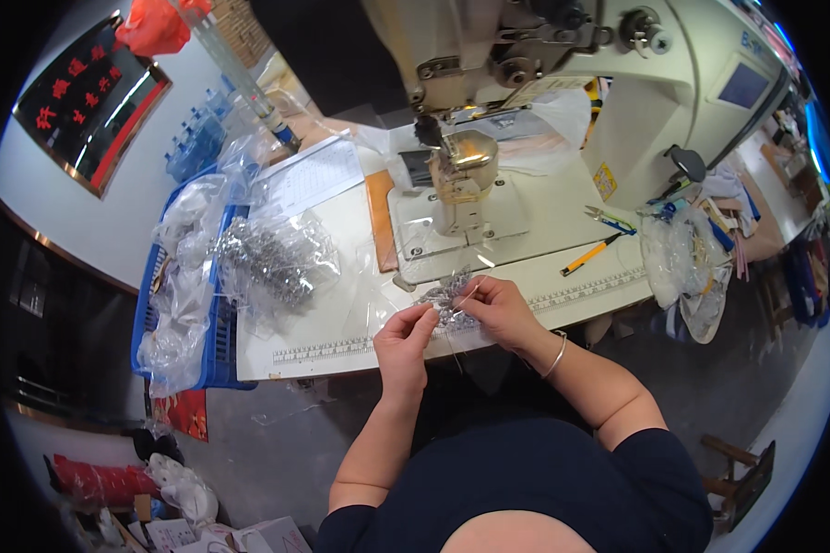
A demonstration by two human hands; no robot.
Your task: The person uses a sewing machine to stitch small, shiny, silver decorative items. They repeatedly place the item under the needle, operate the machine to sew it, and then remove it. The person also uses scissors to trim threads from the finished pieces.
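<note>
At the front edge of the white sewing table, my left hand is closed in a pinch at the near left side of a small silvery-grey, tangled-looking bunch. My right hand pinches the same bunch from the right, thumb and fingers pressed together. Both hands hold it just in front of the sewing machine's needle area. What the bunch is made of is too small to make out. To the left, a clear plastic bag holds more of the same silvery-grey material.
The sewing machine rises beyond my hands. A printed ruler strip runs along the table's front edge. An orange cutter knife and thread snips lie to the right. A blue basket with plastic bags stands left.
</note>
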